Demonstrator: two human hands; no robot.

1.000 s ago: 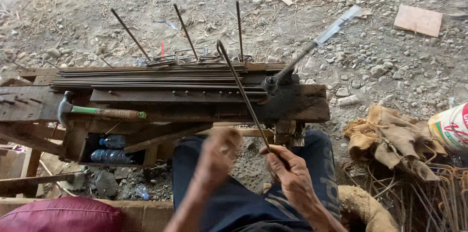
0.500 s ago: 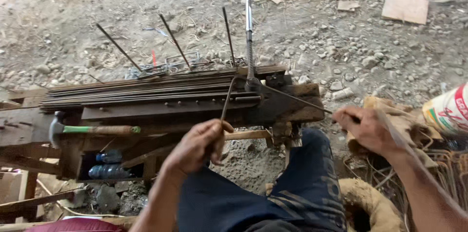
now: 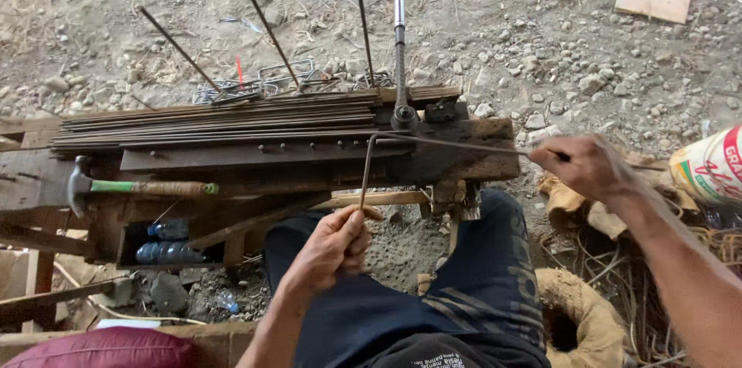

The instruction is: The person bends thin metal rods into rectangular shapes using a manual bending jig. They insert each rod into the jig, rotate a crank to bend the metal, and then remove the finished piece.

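Observation:
A thin steel rod [image 3: 433, 141], bent at a right angle, lies across the dark wooden bench [image 3: 479, 163]. My left hand [image 3: 334, 246] grips the rod's short bent end, which points down toward my lap. My right hand [image 3: 581, 165] holds the rod's long end out to the right of the bench. The bend sits at the base of a metal bending lever [image 3: 399, 35], which stands straight away from me.
A bundle of straight rods [image 3: 216, 122] lies along the bench's back, with three rods sticking up behind it. A green-handled hammer [image 3: 131, 187] rests on the bench at left. Bent wire stirrups [image 3: 247, 88] lie on the gravel. A white sack [image 3: 709, 163] and rags are at right.
The lever has swung from the right to straight ahead. The rod is now bent at a right angle. My right hand moved out to the right and my left hand took the short end.

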